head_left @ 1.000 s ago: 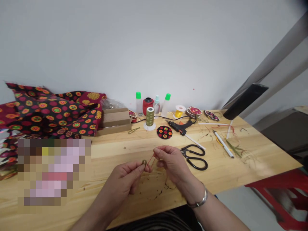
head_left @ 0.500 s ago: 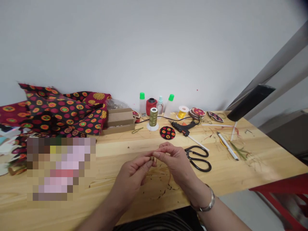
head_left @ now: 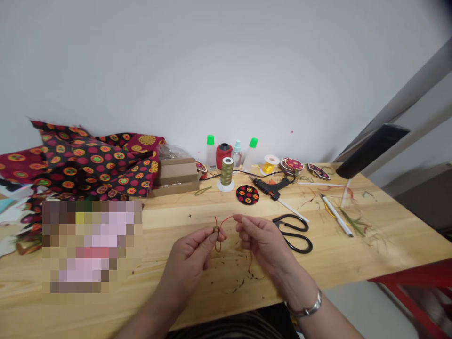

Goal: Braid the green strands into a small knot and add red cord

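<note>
Between thumb and forefinger, my left hand [head_left: 194, 249] pinches a small brownish bead-like piece [head_left: 215, 229], mostly covered by the fingertips. A thin red cord [head_left: 226, 219] runs from it, with a short end standing up and a loop hanging below. My right hand [head_left: 259, 238], to the right, is closed in a pinch on the cord's other end. Just beyond that hand lie scissors with black handles [head_left: 300, 235]; their blades are hidden behind it. Farther back, a round patterned fabric disc [head_left: 247, 194] rests flat on the wooden table [head_left: 158, 292].
A glue gun [head_left: 271, 187], an olive thread spool [head_left: 227, 172], a yellow spool [head_left: 269, 165] and green-capped bottles [head_left: 252, 153] stand toward the wall. Patterned cloth [head_left: 95, 162] is heaped beside a cardboard box [head_left: 177, 175] at left. A white pen-like tool [head_left: 337, 215] lies right among thread scraps.
My hands were close together at the small piece. Now my right hand has moved right, drawing out the red cord, which shows between them. The view has shifted slightly.
</note>
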A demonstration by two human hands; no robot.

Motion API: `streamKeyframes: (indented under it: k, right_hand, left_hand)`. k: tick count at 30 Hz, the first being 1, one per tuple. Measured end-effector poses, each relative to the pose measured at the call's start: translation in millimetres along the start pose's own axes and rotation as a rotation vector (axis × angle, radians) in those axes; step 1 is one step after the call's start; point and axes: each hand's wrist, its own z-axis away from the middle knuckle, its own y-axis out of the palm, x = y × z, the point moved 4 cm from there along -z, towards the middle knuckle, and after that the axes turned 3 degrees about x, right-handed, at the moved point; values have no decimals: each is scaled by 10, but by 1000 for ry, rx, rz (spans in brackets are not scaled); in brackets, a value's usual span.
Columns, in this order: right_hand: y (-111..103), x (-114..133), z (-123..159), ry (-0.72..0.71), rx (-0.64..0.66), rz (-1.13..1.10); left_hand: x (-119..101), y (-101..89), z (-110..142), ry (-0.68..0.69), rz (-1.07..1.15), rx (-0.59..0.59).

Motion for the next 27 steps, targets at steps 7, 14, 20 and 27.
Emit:
streamKeyframes:
  k: [7, 14, 20, 27]
  right_hand:
    - [30, -109, 33, 91, 47, 6]
    - [139, -51, -13, 127, 95, 26]
    - [65, 155, 62, -103, -11, 361]
    - [180, 301, 171, -166, 222, 627]
  left_hand:
    - [-54, 30, 16, 46, -76, 6]
    - [-168, 108, 81, 154, -224, 72]
    - [-101, -18, 26, 94, -207, 7]
    - [-49, -23, -6, 11, -152, 96]
